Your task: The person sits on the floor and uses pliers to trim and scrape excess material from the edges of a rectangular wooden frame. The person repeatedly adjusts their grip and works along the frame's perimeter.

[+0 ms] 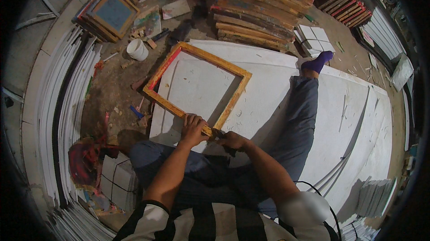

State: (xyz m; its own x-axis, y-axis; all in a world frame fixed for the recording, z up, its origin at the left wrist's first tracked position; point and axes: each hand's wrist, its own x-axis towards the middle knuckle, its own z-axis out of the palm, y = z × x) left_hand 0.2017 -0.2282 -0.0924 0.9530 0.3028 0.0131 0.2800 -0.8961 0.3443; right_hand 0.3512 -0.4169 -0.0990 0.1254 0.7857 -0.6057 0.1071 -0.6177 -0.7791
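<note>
A yellow-orange wooden frame (pixel 222 65), red on part of its inner edge, is tilted toward me over the white sheets, its middle open. My left hand (pixel 193 129) is closed over the near rail beside the nearest corner, fingers wrapped on the wood. At that same corner, my right hand (pixel 234 141) is closed around something small and dark that meets the wood; its kind is hidden by the fingers and shadow. Small shavings or scraps lie on the white sheet (pixel 268 102) inside and beside the frame.
My outstretched leg (pixel 302 115) lies right of the frame. Beyond it are stacked wooden frames (pixel 257 10). A white bucket (pixel 137 50) stands to the left, near a blue-handled tool (pixel 136 111). Bundled white strips (pixel 67 106) line the left side; tied white sheets (pixel 313 39) lie far right.
</note>
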